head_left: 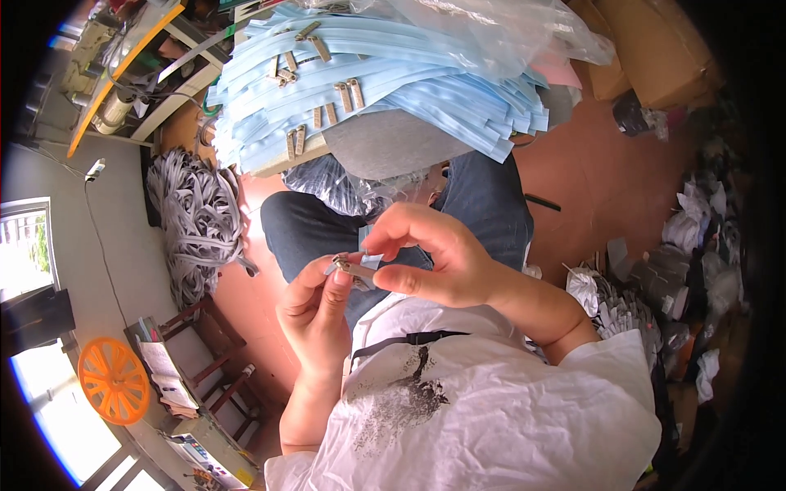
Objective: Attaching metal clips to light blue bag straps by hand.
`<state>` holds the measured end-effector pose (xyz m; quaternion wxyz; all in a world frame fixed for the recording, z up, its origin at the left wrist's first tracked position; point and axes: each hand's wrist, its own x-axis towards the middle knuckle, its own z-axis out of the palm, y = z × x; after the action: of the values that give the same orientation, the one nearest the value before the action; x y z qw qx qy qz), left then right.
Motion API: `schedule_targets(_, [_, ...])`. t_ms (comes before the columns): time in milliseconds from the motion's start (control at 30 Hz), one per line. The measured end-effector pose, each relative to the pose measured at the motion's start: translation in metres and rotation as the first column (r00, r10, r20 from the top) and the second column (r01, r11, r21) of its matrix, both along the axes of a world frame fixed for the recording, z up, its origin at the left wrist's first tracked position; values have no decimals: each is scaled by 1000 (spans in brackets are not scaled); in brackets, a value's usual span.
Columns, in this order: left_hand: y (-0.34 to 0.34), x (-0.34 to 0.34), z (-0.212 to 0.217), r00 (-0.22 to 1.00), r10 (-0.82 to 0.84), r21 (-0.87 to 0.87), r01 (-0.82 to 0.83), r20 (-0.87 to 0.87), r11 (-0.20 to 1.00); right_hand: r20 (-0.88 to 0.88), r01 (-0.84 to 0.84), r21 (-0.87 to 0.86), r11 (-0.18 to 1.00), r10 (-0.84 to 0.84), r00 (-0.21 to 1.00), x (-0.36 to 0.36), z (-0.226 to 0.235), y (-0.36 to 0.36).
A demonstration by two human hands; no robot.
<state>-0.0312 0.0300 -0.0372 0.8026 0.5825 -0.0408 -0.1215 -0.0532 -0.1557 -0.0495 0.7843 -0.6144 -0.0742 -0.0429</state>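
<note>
My left hand (315, 315) and my right hand (442, 258) meet above my lap. Between their fingertips is a small metal zipper slider (350, 268) on the end of a light blue zipper tape (370, 248). The left thumb and forefinger pinch the slider from below. My right thumb and forefinger pinch it and the tape from above. A large pile of light blue zipper tapes (426, 74) with metal pulls lies on a grey board (385, 147) just beyond my knees.
A bundle of grey zipper tapes (196, 221) lies on the red floor at the left. Also in view are a clear plastic bag (491, 33) over the pile, an orange spool (113, 380), a wooden stool (217, 352), cardboard boxes (655, 49) and filled bags (671, 278) at the right.
</note>
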Motion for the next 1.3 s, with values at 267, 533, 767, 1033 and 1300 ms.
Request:
schedule_targets(267, [9,5,-8,978,-167,-8,169,122,986,145,23,-188,982,4,989,5,2,2])
schedule_targets(533, [6,-1,1,996,-85,0,85,11,996,135,92,-247,965,-59,989,5,7,7])
schedule_targets(767, [9,3,-11,995,-54,-97,62,86,993,-13,45,-53,998,-45,999,1,7,12])
schedule_targets(1033, [9,4,-9,999,-43,-206,44,12,977,24,-17,-122,992,20,1000,4,4,9])
schedule_targets(1300, [7,4,-5,997,-76,-98,77,16,992,190,48,-269,962,4,982,7,6,7])
